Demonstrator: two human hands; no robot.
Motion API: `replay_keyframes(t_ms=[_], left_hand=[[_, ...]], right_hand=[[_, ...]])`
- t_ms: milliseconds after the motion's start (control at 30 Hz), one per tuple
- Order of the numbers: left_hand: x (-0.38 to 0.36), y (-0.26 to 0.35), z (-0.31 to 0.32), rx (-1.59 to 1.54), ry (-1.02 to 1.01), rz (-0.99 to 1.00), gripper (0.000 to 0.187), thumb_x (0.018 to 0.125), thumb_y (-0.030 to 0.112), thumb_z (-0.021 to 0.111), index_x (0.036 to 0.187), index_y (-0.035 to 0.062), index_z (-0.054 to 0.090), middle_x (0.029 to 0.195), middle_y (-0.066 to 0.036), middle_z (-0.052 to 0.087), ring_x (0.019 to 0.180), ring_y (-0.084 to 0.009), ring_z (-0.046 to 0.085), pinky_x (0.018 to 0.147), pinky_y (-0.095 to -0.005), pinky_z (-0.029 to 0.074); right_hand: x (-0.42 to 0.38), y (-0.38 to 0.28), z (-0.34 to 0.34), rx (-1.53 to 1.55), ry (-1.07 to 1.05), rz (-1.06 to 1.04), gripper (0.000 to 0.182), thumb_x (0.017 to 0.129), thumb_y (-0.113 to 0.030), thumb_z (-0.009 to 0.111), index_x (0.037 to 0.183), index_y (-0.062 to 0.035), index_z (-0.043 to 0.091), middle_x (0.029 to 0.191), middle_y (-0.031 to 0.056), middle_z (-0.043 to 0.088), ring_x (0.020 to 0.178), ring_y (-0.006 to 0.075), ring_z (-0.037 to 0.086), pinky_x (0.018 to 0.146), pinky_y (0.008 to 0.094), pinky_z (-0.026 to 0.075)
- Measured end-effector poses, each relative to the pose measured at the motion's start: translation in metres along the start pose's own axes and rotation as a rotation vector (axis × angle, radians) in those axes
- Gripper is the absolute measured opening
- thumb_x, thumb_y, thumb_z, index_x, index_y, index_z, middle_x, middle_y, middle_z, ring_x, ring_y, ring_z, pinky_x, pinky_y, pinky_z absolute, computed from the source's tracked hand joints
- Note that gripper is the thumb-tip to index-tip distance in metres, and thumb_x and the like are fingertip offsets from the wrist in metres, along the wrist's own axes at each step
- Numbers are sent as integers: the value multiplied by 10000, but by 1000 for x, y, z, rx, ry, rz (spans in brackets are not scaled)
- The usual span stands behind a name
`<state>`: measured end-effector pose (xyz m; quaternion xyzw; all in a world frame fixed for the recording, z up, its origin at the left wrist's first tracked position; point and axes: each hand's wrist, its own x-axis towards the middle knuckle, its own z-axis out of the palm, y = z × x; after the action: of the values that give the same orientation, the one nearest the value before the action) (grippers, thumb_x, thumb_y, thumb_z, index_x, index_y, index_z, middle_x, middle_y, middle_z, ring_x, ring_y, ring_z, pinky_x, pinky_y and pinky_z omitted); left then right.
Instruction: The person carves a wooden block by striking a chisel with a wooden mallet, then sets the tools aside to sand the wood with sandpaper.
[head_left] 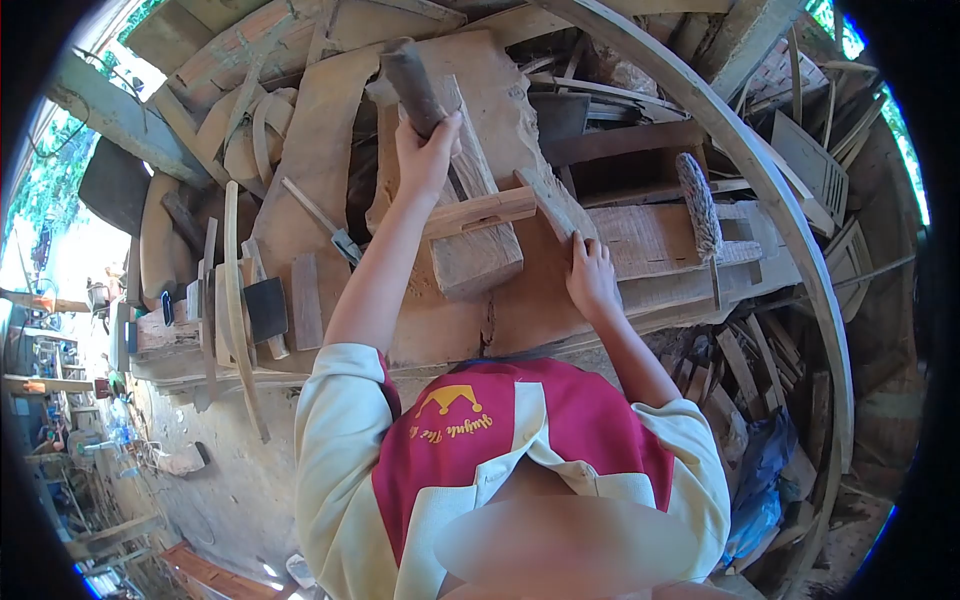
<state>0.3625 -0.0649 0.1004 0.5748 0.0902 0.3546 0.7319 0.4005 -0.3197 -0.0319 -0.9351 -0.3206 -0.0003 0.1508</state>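
- The left hand (425,150) is wrapped tight around the rough, rounded handle of a wooden mallet (408,80), raised above the desk (330,140).
- The right hand (590,275) lies with its fingers pressed on a flat, grey, weathered wooden strip (555,205), which rests slanted on the desk.
- Just beside the strip, a pale squared bar (480,212) crosses a thick, coarse-grained block (475,255).
- A brush (700,205) with a bristly, speckled head lies near on ridged planks (650,240).
- A long curved wooden rib (760,180) arcs past on the right.
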Motion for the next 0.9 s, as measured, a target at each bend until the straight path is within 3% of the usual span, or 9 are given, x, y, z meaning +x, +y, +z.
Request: replay_keyframes(t_ms=[167,900], left_hand=[[-5,-1,-1,-114,76,-24,116,797,25,542,780,61,433,561,25,355,470,-70,321,455,-235,273],[-6,-10,5,1,15,-7,123,811,19,532,778,67,423,575,27,367,482,-67,326,465,-230,270]], right_hand=[[0,2,6,-34,42,2,566,716,-123,596,1235,-15,399,1071,185,479,994,343,461,823,418,415],[0,2,6,-12,50,24,537,751,-187,570,1239,-34,406,1059,150,486,1015,312,452,830,425,384]])
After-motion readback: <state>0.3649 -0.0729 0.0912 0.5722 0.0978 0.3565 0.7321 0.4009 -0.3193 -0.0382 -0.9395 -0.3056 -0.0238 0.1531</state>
